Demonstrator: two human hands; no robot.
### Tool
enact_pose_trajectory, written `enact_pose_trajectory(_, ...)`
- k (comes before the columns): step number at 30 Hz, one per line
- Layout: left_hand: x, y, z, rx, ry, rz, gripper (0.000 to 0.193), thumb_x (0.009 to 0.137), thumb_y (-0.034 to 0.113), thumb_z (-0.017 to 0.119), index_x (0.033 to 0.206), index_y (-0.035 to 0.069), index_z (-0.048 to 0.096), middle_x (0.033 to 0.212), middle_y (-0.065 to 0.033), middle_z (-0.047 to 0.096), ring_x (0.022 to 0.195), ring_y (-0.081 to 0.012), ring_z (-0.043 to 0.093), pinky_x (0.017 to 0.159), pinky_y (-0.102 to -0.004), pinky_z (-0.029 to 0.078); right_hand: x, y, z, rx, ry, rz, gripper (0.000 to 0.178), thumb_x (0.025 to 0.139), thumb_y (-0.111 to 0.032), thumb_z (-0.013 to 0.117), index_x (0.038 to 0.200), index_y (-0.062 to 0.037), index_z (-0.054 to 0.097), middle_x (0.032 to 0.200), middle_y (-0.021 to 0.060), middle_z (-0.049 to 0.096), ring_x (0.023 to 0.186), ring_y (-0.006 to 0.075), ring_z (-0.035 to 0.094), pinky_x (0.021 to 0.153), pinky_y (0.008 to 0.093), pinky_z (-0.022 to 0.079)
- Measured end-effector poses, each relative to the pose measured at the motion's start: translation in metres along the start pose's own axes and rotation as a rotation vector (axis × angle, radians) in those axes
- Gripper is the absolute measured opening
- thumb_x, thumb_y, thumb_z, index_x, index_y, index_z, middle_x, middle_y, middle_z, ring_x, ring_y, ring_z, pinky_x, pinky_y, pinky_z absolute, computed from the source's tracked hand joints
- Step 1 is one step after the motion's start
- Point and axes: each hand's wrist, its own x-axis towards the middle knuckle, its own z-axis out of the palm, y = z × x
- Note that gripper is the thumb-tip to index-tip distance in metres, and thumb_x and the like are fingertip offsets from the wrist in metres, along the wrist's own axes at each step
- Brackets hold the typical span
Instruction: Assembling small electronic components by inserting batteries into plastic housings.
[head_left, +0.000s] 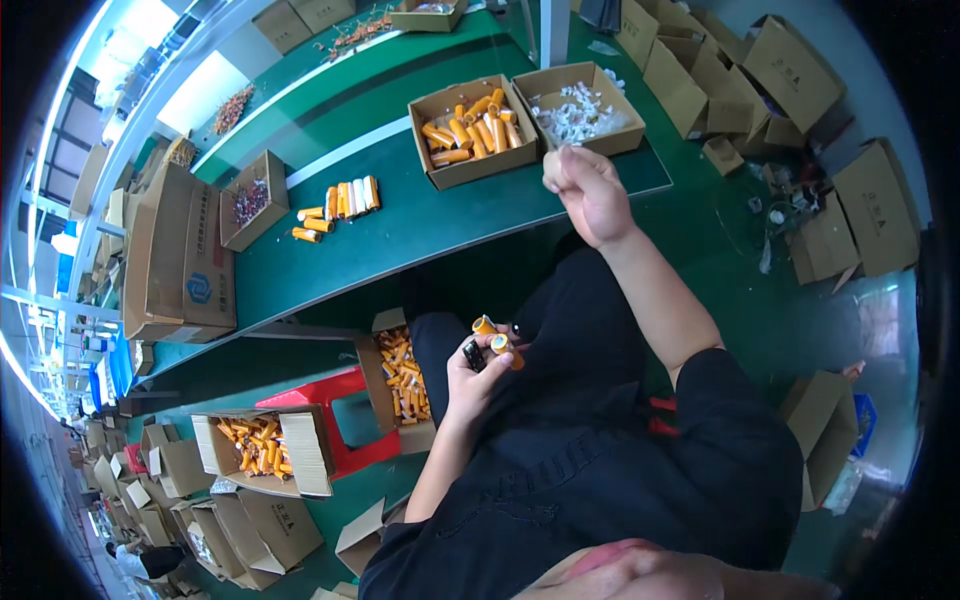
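Note:
My left hand [478, 372], low over my lap, is closed around two orange cylinders that look like battery cells; one orange cylinder [502, 347] shows a pale round end. A small black piece [473, 354] sits at its fingers, its kind unclear. My right hand [590, 192] is raised at the bench's front edge with curled fingers; whether something is pinched in them is hidden. Just beyond it stands a cardboard box of small white pieces [580, 118]. Left of that, another cardboard box [450, 180] holds loose orange cylinders [480, 128].
On the green bench [400, 225] lie a row of orange and white cylinders [350, 199] and a box of small dark reddish parts [228, 235]. A large carton [175, 265] stands at the left. Below are a red stool [352, 450] and open boxes with more cylinders [262, 448].

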Motion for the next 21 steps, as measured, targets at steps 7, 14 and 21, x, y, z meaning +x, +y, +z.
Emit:
enact_pose_trajectory(7, 0.005, -0.002, -0.01, -0.035, 0.088, -0.047, 0.027, 0.089, 0.001, 0.072, 0.114, 0.001, 0.062, 0.133, -0.0189, 0.062, 0.098, -0.0195, 0.064, 0.083, -0.0265, 0.054, -0.007, 0.034, -0.011, 0.523, -0.163, 0.242, 0.053, 0.11, -0.039, 0.045, 0.062, -0.0155, 0.042, 0.061, -0.0001, 0.036, 0.063, 0.0146, 0.034, 0.067, 0.029, 0.029)
enact_pose_trajectory(14, 0.008, -0.004, -0.014, -0.047, 0.1, -0.039, 0.028, 0.089, 0.002, 0.073, 0.114, 0.001, 0.061, 0.132, -0.0188, 0.063, 0.096, -0.0186, 0.064, 0.08, -0.0241, 0.054, -0.018, 0.035, 0.012, 0.187, -0.044, 0.251, 0.05, 0.109, -0.03, 0.048, 0.062, -0.0144, 0.044, 0.06, -0.0002, 0.04, 0.062, 0.0126, 0.035, 0.064, 0.0279, 0.03)
enact_pose_trajectory(21, 0.011, -0.005, -0.024, -0.039, 0.12, -0.085, 0.028, 0.088, 0.0, 0.074, 0.113, 0.001, 0.061, 0.13, -0.0175, 0.064, 0.105, -0.0218, 0.065, 0.09, -0.0291, 0.054, -0.051, 0.07, 0.022, -0.772, 0.021, 0.29, 0.014, 0.101, -0.01, 0.058, 0.089, -0.0042, 0.064, 0.07, 0.0014, 0.053, 0.065, 0.0102, 0.047, 0.066, 0.0238, 0.041)
